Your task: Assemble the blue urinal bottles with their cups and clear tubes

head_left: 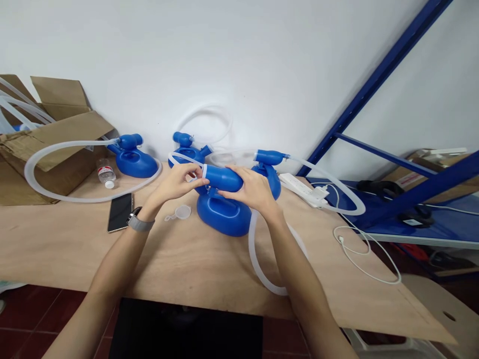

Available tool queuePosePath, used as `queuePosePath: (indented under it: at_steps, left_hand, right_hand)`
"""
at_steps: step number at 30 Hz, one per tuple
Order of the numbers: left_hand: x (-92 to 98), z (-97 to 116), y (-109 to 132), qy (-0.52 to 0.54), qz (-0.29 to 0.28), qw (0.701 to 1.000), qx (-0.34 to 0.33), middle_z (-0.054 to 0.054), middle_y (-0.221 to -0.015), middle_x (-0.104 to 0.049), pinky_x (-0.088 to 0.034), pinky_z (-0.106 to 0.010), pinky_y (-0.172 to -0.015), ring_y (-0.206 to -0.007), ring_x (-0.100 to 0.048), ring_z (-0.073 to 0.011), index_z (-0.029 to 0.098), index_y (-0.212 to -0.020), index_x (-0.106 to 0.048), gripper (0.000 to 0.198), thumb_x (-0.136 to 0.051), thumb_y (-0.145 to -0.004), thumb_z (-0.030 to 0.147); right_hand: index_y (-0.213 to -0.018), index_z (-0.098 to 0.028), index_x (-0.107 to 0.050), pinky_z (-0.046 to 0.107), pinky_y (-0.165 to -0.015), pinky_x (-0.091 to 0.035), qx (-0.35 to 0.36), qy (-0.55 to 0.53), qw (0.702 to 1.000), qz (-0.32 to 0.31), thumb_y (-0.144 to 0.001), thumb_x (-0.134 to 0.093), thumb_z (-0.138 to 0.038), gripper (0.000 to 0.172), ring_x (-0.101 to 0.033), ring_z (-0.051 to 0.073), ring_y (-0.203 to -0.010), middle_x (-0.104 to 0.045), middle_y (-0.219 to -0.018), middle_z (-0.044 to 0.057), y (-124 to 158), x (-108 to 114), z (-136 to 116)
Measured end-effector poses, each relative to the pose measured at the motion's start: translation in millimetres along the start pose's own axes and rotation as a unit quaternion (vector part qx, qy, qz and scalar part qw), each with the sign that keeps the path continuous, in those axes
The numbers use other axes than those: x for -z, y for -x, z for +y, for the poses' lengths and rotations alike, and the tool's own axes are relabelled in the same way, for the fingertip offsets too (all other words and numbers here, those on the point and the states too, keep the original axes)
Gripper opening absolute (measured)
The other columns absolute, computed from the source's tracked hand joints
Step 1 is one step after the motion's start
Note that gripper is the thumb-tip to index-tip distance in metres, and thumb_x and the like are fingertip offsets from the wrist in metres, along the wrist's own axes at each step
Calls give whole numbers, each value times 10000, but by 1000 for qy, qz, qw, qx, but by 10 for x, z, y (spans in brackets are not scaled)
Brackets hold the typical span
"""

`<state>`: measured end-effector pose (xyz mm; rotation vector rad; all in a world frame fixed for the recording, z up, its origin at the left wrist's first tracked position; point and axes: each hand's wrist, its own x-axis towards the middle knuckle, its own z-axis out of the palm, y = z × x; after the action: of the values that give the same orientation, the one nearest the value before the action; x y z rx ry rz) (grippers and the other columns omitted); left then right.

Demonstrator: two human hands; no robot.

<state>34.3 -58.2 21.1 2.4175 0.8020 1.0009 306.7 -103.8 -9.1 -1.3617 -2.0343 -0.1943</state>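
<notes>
A smooth blue plastic cylinder (223, 178) spans lengthwise from the left hand (178, 183), pinching its white rim (204, 171), to the right hand (257, 188), clasping its rounded end.

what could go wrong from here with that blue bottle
The clear tube loops close to the right forearm, which might snag it. The small translucent cap lies loose near the left hand and could get brushed aside. The phone beside the left wrist might be knocked.

One head-worn camera looks forward and down across the bench (187, 269) from near its front edge, facing the white wall (239, 55).
</notes>
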Motion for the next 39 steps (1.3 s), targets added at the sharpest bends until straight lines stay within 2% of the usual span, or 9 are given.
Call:
queuePosePath:
  at_steps: [8, 14, 21, 24, 28, 31, 35, 37, 39]
  left_hand:
    - [158, 36, 82, 68, -151, 984, 71, -13, -780, -626, -452, -283, -749, -791, -566, -180, 195, -753, -631, 405, -759, -807, 575]
    - [289, -234, 83, -14, -265, 952, 155, -24, -768, -703, -448, -268, -672, -719, -610, -178, 207, -777, -746, 240, -791, -756, 441]
    - [-98, -785, 46, -157, -346, 887, 262, -69, -887, -814, -478, -278, -696, -800, -702, -229, 208, -827, -773, 212, -803, -638, 300]
    - [-271, -853, 35, -148, -371, 874, 278, -58, -812, -798, -478, -273, -654, -736, -702, -229, 206, -851, -779, 313, -864, -612, 389]
    - [-276, -884, 30, -159, -333, 888, 274, -39, -802, -775, -471, -269, -638, -711, -687, -220, 215, -926, -772, 398, -884, -609, 428]
    - [-114, -833, 32, -167, -276, 914, 245, -32, -809, -746, -465, -273, -669, -725, -655, -204, 219, -835, -735, 287, -864, -671, 416]
    - [104, -597, 55, -194, -206, 945, 163, -27, -650, -616, -474, -311, -716, -659, -586, -204, 219, -678, -655, 295, -792, -827, 433]
    - [121, -474, 62, -229, -143, 957, 106, -53, -771, -670, -504, -335, -802, -766, -640, -235, 218, -848, -728, 227, -726, -921, 433]
    - [63, -411, 53, -265, -82, 960, 39, -105, -1093, -735, -519, -379, -946, -1034, -685, -288, 227, -1152, -744, 236, -686, -973, 369]
  right_hand:
    - [-1479, -317, -687, 513, -1180, -511, 56, -51, 991, -109, -787, -899, -531, 755, -657, 379, -1388, -678, -1551, 26, 10, 256, 57]
    - [-1498, -266, -635, 531, -1062, -567, -42, -34, 994, -92, -849, -838, -643, 776, -706, 408, -1286, -733, -1442, 106, 5, 293, 184]
    - [-1580, -296, -535, 489, -1039, -597, -95, -146, 970, -167, -925, -757, -675, 789, -725, 354, -1280, -700, -1495, 116, -34, 40, 273]
    - [-1563, -268, -544, 438, -868, -657, -139, -190, 958, -166, -932, -718, -726, 799, -803, 312, -1046, -772, -1349, 123, -54, -58, 226]
    - [-1469, -213, -592, 390, -603, -658, -238, -256, 912, -214, -895, -705, -805, 832, -798, 269, -719, -829, -1092, 116, -81, -134, 143]
    - [-1404, -206, -614, 403, -603, -684, -256, -305, 891, -220, -881, -729, -798, 798, -807, 271, -733, -822, -1148, 134, -93, -146, 112]
    - [-1467, -226, -567, 425, -658, -708, -233, -336, 895, -181, -875, -788, -720, 802, -805, 262, -726, -807, -1184, 129, -89, -99, 108]
    - [-1498, -229, -535, 447, -736, -716, -227, -340, 897, -167, -875, -812, -666, 810, -815, 270, -788, -797, -1214, 122, -81, -66, 96]
    - [-1504, -243, -531, 478, -877, -705, -200, -340, 905, -162, -880, -814, -635, 789, -820, 292, -974, -769, -1316, 117, -72, -43, 73]
